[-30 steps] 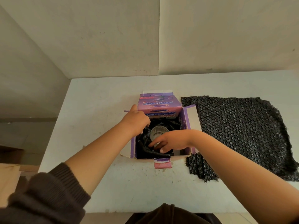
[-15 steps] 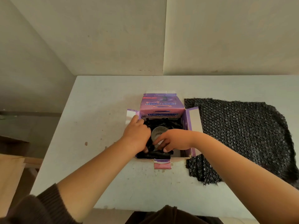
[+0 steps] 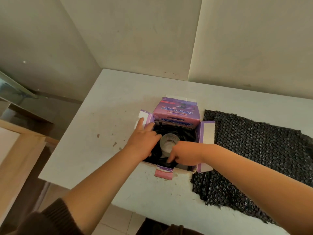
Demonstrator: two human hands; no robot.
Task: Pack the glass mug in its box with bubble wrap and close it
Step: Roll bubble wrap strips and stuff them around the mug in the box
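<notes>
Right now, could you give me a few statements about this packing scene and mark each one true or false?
1. The glass mug stands inside the purple box. True.
2. The box flaps are folded shut. False: they are open.
3. A sheet of black bubble wrap lies on the table to the right of the box. True.
4. The left hand rests on the table away from the box. False: it reaches into the box beside the mug.
5. The right hand is pressing fingers into the black wrap in the box. True.
</notes>
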